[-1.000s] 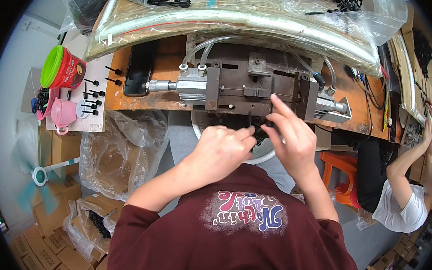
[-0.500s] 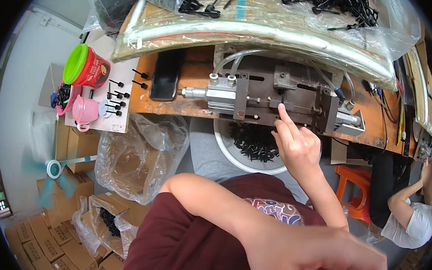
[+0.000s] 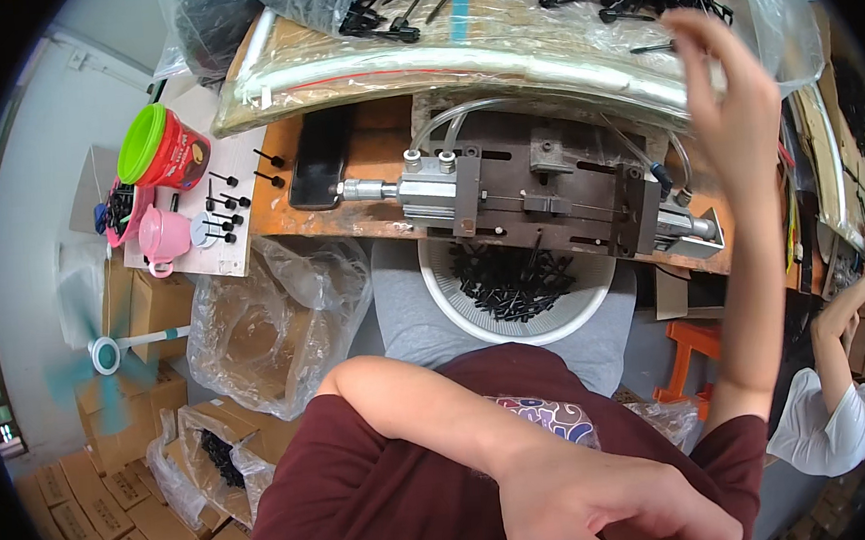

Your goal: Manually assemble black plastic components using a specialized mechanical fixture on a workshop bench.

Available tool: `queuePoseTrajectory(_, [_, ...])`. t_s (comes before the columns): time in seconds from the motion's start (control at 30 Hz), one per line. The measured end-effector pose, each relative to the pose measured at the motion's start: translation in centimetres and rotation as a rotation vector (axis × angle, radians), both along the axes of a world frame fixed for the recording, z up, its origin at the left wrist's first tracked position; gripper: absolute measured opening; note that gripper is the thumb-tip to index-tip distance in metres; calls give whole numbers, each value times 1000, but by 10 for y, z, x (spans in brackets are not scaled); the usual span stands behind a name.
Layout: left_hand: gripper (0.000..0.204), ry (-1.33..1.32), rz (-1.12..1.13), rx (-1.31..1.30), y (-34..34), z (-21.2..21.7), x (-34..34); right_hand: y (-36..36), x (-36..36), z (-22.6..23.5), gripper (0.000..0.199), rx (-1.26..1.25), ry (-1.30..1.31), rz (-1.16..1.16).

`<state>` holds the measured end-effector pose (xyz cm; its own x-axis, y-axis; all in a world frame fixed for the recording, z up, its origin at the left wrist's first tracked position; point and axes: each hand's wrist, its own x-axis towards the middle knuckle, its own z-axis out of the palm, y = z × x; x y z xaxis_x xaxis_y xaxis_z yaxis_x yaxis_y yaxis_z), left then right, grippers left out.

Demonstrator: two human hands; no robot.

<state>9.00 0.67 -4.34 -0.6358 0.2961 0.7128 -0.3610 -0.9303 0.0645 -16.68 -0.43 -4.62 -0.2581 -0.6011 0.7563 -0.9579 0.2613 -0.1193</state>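
1. Up at the top right, your right hand (image 3: 731, 99) is raised over the clear plastic bag of black parts (image 3: 534, 2) on the far side of the bench. Its fingers are loosely spread and slightly curled, and nothing can be seen between them.
2. Down at the lower edge, your left hand (image 3: 609, 503) lies folded across your chest against the maroon shirt (image 3: 368, 495). Its fingers are curled inward; whether they hold anything cannot be told.
3. Between the two, the metal press fixture (image 3: 538, 197) sits on the orange workbench (image 3: 375, 159), with a pneumatic cylinder (image 3: 387, 188) at its left end and clear hoses looping above it. Neither hand touches it.
4. Just below the fixture, a white round basket (image 3: 521, 309) holds a heap of small black parts (image 3: 513, 279), resting on your lap.
5. A black phone (image 3: 316, 158) lies left of the fixture on the bench.
6. Further left, a white board carries a red tub with a green lid (image 3: 158, 149), a pink cup (image 3: 164, 237) and a few loose black pins (image 3: 222, 199).
7. On the floor to your left are an empty-looking clear bag (image 3: 276, 326), cardboard boxes (image 3: 97, 494) and a small fan (image 3: 98, 359).
8. At the right edge, another person in a white top (image 3: 825, 428) reaches up to a bench.
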Motion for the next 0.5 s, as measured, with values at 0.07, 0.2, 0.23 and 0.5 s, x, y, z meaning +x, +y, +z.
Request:
queuePoseTrajectory(0.07, [34,55,31,-75,-2,-5,-5,-1,-72,10,26,201,126,-279])
queuePoseTrajectory(0.2, [28,-202,246,-167,3,29,20,2,-169,6,47,720,133,-471])
queuePoseTrajectory(0.23, [26,-233,231,-163,3,30,22,0,-178,-5,51,768,98,-419])
queuePoseTrajectory(0.5, [10,517,766,-1117,-76,8,-18,-5,-134,-23,30,674,161,-165])
